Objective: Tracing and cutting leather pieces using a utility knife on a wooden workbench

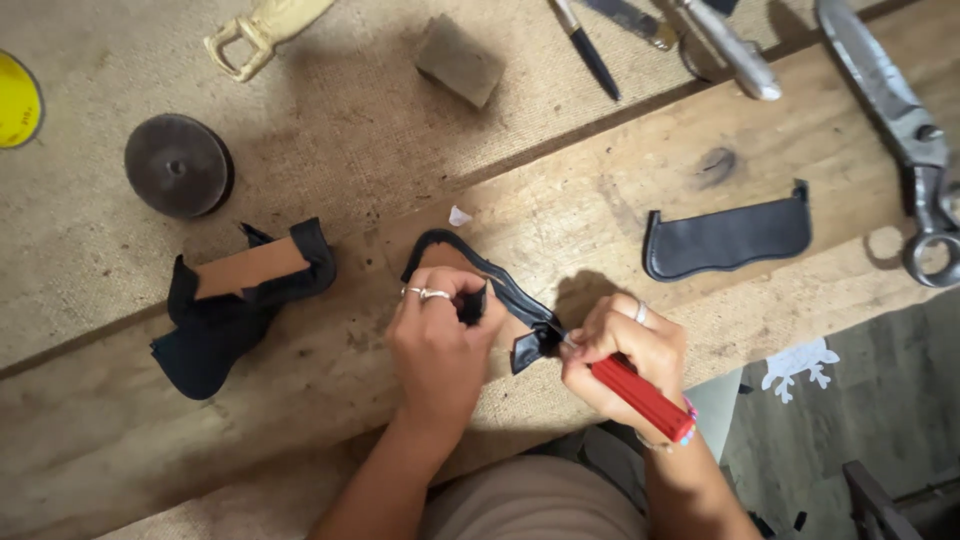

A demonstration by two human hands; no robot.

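Observation:
A curved black leather piece (470, 258) lies on the wooden workbench (600, 200) just in front of me. My left hand (440, 345), with rings on a finger, pinches and presses this piece down near its middle. My right hand (625, 355) grips a red-handled tool (640, 397); its tip touches the lower right end of the same leather piece, where a small flap sticks out.
A folded black and tan leather part (235, 305) lies to the left, a flat black leather panel (728, 238) to the right. A dark round disc (178, 165), a grey block (459, 60), a knife (590, 45) and large metal shears (905, 130) lie further back.

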